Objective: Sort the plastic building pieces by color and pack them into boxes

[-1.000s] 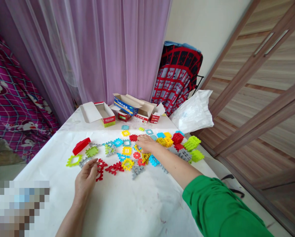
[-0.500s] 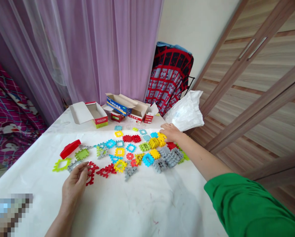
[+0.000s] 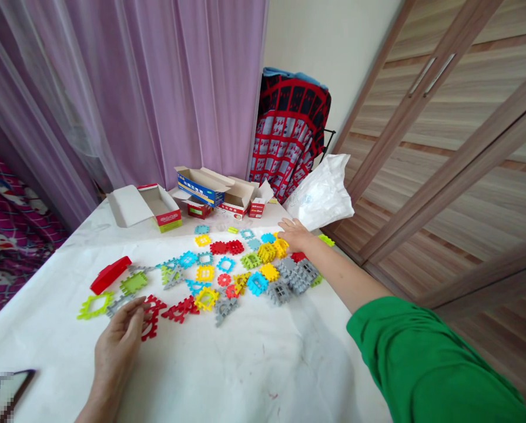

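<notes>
Colourful plastic interlocking building pieces lie spread across the white-covered table. At the near left, my left hand (image 3: 124, 326) is loosely closed, its fingertips against a red triangular building piece (image 3: 153, 320); whether they grip it is hidden. A second red building piece (image 3: 181, 309) lies just to its right. My right hand (image 3: 293, 235) stretches over the far right of the spread with fingers apart, at the yellow building pieces (image 3: 268, 252), partly covering them. Grey building pieces (image 3: 298, 275) are heaped below its wrist. Beyond the forearm a lime piece (image 3: 327, 239) shows.
Opened cardboard boxes (image 3: 201, 185) stand along the back, with another open box (image 3: 157, 207) to their left. A white plastic bag (image 3: 322, 194) sits at the back right edge. A long red piece (image 3: 110, 275) lies at left. Wooden wardrobe doors (image 3: 421, 147) flank the right.
The whole view has shifted, so the table things appear further left. A lime piece now shows beyond my right forearm. Both hands keep nearly the same places and poses.
</notes>
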### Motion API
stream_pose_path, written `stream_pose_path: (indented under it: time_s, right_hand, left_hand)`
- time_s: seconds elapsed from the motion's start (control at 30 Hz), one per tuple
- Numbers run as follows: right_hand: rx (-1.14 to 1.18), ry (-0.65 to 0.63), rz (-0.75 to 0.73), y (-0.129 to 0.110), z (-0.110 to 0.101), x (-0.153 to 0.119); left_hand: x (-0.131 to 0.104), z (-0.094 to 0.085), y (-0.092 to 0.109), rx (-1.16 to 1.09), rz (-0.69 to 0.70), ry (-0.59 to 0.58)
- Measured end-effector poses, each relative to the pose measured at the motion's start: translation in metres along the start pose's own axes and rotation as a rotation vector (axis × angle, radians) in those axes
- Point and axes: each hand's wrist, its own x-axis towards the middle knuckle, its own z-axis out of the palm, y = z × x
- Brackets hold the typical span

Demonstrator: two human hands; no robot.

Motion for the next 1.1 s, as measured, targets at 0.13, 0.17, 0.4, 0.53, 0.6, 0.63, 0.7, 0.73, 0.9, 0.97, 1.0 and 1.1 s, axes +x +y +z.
stream_pose_path:
  time_s: [0.13,0.17,0.4,0.53,0.6,0.63,0.7,0.73,0.9,0.97,1.0,1.1]
  right_hand:
    - [0.014,-0.007,0.013,-0.002,0.000,-0.001]
    - [0.019,-0.011,0.018,-0.003,-0.002,-0.003]
    - [0.040,0.060,0.039,-0.007,-0.025,-0.010]
    - [0.120,0.164,-0.078,-0.037,-0.045,-0.005]
    - [0.182,0.180,-0.151,-0.062,-0.053,-0.001]
    - [0.212,0.169,-0.180,-0.076,-0.057,0.001]
    - [0.266,0.128,-0.216,-0.105,-0.062,0.006]
    - [0.292,0.114,-0.229,-0.120,-0.064,0.009]
    - [0.401,0.122,-0.269,-0.178,-0.064,0.017]
    - [0.405,0.121,-0.291,-0.192,-0.061,0.020]
    - [0.400,0.124,-0.296,-0.197,-0.060,0.022]
    - [0.379,0.128,-0.290,-0.206,-0.059,0.025]
  left_hand:
    - [-0.002,0.001,0.003,-0.001,0.010,-0.001]
    - [-0.003,0.001,0.004,0.002,0.011,-0.001]
    - [-0.001,0.000,0.001,0.006,0.024,-0.010]
    - [0.000,0.001,-0.002,-0.010,0.000,0.001]
    - [-0.001,0.002,-0.002,-0.033,-0.009,0.002]
    - [-0.001,0.002,-0.001,-0.045,-0.009,0.001]
    - [-0.002,0.003,-0.001,-0.062,-0.003,-0.002]
    - [-0.002,0.003,-0.001,-0.067,0.000,-0.004]
    - [-0.003,0.003,0.000,-0.064,0.010,-0.017]
    - [-0.003,0.003,0.000,-0.062,0.017,-0.019]
    - [-0.003,0.003,0.000,-0.065,0.022,-0.022]
    - [-0.003,0.003,-0.001,-0.071,0.039,-0.033]
